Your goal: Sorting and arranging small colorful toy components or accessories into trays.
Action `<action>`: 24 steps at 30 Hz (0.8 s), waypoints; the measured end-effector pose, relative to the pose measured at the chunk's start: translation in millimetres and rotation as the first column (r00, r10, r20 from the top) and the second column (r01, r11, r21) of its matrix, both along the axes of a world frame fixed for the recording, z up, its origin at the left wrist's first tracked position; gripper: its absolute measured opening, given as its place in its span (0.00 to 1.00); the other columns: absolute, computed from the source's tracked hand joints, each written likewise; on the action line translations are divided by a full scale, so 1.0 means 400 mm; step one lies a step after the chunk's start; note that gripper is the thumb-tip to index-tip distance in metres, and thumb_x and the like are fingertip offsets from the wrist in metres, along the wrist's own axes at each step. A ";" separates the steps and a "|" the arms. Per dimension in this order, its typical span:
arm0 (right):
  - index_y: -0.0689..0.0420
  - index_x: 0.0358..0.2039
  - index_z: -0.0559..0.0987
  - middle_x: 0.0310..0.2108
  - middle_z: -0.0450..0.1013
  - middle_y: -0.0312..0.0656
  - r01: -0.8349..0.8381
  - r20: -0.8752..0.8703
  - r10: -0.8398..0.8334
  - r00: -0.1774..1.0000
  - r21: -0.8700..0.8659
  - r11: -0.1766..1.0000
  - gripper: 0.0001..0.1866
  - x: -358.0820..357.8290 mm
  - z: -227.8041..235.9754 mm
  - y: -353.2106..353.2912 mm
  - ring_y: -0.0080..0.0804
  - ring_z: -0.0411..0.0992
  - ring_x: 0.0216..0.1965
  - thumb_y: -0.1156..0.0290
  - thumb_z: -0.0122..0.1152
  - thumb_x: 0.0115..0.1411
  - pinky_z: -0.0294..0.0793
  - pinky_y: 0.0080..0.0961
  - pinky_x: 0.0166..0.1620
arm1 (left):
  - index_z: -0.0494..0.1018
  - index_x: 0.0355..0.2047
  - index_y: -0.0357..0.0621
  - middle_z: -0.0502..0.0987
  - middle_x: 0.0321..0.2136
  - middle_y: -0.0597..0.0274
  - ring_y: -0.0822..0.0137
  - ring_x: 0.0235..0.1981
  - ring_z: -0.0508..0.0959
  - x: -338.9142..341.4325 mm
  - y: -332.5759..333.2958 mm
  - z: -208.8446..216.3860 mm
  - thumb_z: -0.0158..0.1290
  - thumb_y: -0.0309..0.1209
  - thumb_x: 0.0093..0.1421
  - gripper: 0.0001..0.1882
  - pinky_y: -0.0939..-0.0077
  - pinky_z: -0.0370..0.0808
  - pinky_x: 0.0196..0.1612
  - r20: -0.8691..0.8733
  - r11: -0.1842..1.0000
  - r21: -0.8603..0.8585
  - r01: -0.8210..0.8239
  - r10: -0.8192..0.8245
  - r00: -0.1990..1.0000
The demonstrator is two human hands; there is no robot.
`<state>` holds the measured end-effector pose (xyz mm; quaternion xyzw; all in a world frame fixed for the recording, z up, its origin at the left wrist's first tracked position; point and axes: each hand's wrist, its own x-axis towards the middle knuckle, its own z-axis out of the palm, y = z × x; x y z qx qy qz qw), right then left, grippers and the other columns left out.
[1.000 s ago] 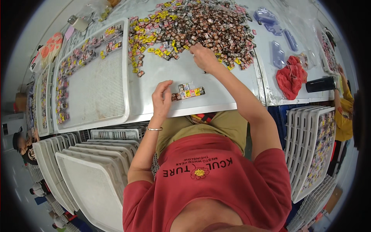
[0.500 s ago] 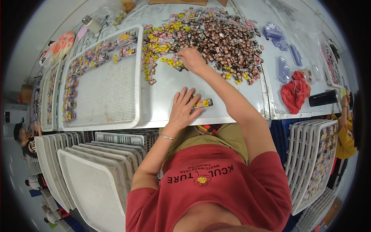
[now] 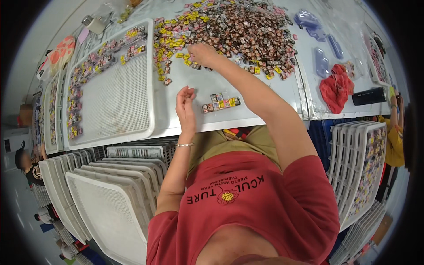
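Note:
My right hand (image 3: 204, 56) reaches over the near left edge of a big pile of small printed block-like pieces (image 3: 247, 37). Its fingers are pinched together among a few yellow and dark pieces; what is between the fingertips is hidden. My left hand (image 3: 185, 108) is raised just above the table's front, on its side, fingers loosely bent, with nothing seen in it. To its right lies a short straight row of the same pieces (image 3: 221, 104), yellow, dark and pinkish. Another small group of pieces (image 3: 216, 96) touches the row's far side.
A white mesh tray (image 3: 152, 88) stands left, clusters of pieces along its far and left sides. Blue-tinted plastic parts (image 3: 321, 62), a red cloth (image 3: 336, 90) and a black cylinder (image 3: 369, 96) lie right. Stacked white trays (image 3: 106, 207) stand below the table; other people work at both sides.
My left hand has lifted off the row and moved left, uncovering it. My right hand stays pinched at the pile's edge. The whole view has shifted slightly.

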<state>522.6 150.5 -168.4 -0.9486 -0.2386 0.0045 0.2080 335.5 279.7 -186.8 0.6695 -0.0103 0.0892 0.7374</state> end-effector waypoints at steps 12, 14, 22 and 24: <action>0.58 0.29 0.77 0.24 0.75 0.43 0.134 -0.478 0.174 0.861 0.544 0.828 0.06 -0.287 0.057 -0.246 0.35 0.74 0.27 0.74 0.61 0.48 0.73 0.27 0.33 | 0.58 0.59 0.40 0.62 0.58 0.51 0.50 0.61 0.58 -0.049 -0.057 0.047 0.57 0.39 0.53 0.36 0.57 0.53 0.62 0.127 0.461 0.880 0.111 -0.455 0.881; 0.59 0.28 0.77 0.23 0.75 0.43 0.181 -0.541 0.149 0.828 0.510 0.841 0.06 -0.327 0.038 -0.252 0.34 0.74 0.26 0.75 0.61 0.47 0.73 0.26 0.32 | 0.56 0.60 0.41 0.61 0.59 0.53 0.51 0.61 0.57 -0.043 -0.063 0.038 0.56 0.40 0.53 0.37 0.55 0.51 0.62 0.108 0.432 0.894 0.122 -0.470 0.876; 0.60 0.31 0.77 0.23 0.71 0.40 -0.047 0.052 0.032 0.998 0.313 0.949 0.06 -0.389 -0.015 -0.226 0.28 0.71 0.25 0.76 0.59 0.50 0.71 0.25 0.28 | 0.57 0.60 0.39 0.58 0.60 0.53 0.51 0.62 0.55 -0.036 -0.072 0.045 0.50 0.44 0.57 0.34 0.49 0.51 0.60 0.072 0.211 0.977 0.042 -0.505 0.860; 0.60 0.32 0.78 0.23 0.71 0.41 -0.031 0.123 0.000 0.992 0.249 0.968 0.06 -0.395 -0.010 -0.236 0.29 0.71 0.26 0.75 0.59 0.51 0.71 0.25 0.29 | 0.54 0.62 0.43 0.53 0.63 0.56 0.52 0.64 0.51 -0.037 -0.070 0.041 0.50 0.44 0.57 0.35 0.47 0.46 0.62 0.028 0.212 0.973 0.091 -0.500 0.865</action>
